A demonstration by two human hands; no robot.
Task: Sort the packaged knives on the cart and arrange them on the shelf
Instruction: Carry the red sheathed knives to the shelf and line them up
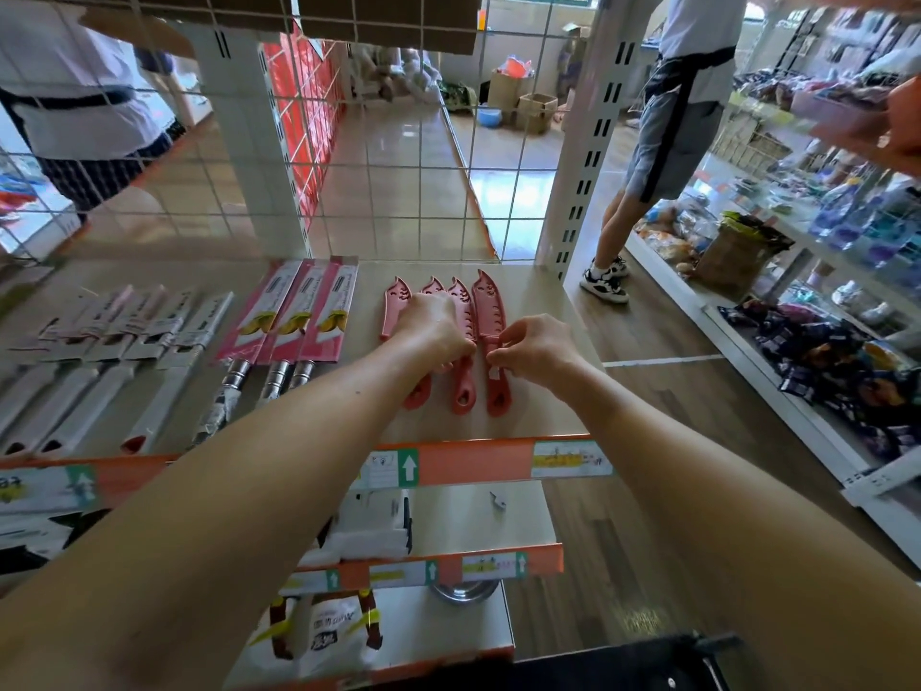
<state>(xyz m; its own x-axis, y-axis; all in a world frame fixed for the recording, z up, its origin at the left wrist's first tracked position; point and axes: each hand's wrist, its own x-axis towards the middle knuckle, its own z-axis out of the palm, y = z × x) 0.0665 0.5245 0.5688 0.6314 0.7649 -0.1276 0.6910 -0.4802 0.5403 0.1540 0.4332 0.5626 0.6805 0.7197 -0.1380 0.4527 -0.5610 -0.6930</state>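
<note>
Several coral-red sheathed knives (pixel 463 311) lie side by side on the beige shelf (pixel 543 391), tips pointing away. My left hand (pixel 436 331) lies over the middle ones, fingers curled down onto their handles. My right hand (pixel 536 349) pinches the handle of the rightmost red knife (pixel 491 311). Left of them lie three knives in pink card sleeves (pixel 304 311) with steel handles. Farther left sits a row of white-handled knives in pale sleeves (pixel 124 331).
A wire grid (pixel 418 167) backs the shelf. The shelf's orange price rail (pixel 473 461) runs along its front edge, with lower shelves of goods beneath. One person stands at the right beside another shelf unit (pixel 797 291), and another at the far left. A dark cart edge (pixel 648 660) shows at the bottom.
</note>
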